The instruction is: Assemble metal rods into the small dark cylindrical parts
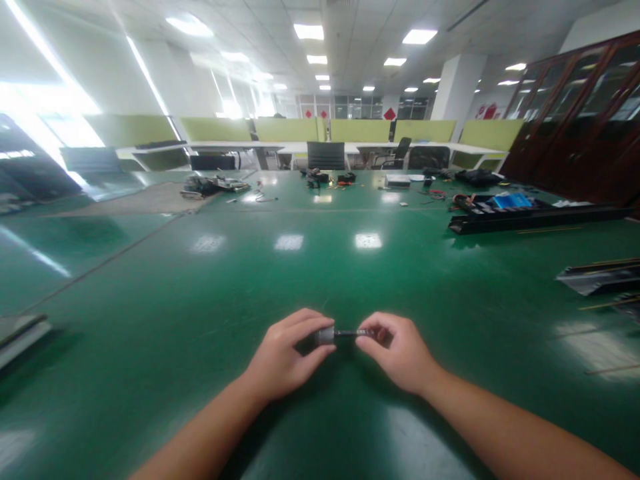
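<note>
My left hand (290,350) pinches a short grey cylinder (326,335) between thumb and fingers, low in the middle of the head view. From the cylinder's right end a thin dark rod (345,333) runs level toward my right hand (397,347). The thumb and forefinger of that hand are closed on the rod's far end, where a small silvery piece shows. Both hands are just above the green tabletop (280,287). Whether the rod and cylinder are one piece I cannot tell, and their exact kind is too small to make out.
Black channel-shaped rails (500,219) with a blue item (513,201) lie at the right. Another dark rail (595,277) is nearer at the right edge. Electronic parts (207,185) lie at the far left, with a grey slab (23,337) at the left edge. An office chair (326,155) stands beyond.
</note>
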Available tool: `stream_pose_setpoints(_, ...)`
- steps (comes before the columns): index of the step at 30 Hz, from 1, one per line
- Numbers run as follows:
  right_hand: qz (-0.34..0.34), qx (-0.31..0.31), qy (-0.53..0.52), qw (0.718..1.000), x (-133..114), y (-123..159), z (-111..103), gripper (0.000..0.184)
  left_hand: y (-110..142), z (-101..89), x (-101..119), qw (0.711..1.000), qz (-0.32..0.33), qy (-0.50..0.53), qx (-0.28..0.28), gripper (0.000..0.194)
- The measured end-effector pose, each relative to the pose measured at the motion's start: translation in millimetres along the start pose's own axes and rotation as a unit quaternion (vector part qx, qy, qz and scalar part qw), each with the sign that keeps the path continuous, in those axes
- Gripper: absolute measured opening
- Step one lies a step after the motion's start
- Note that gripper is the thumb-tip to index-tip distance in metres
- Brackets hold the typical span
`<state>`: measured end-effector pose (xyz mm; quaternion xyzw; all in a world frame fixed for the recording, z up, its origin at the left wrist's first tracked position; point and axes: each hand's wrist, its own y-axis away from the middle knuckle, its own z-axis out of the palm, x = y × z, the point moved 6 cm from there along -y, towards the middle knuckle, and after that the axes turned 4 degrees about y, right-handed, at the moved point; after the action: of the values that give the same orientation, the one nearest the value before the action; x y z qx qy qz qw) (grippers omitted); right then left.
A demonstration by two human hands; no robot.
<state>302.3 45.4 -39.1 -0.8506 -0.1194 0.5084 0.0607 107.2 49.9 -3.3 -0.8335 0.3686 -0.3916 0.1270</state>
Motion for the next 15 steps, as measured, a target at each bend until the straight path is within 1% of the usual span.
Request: stream_pose_setpoints(15,-0.004,-0.001,-0.003,1.0,1.2,-0.5,-1.5,0.007,1.2,-1.0,-0.4,1.0,0.003,-0.009,0.003,0.028)
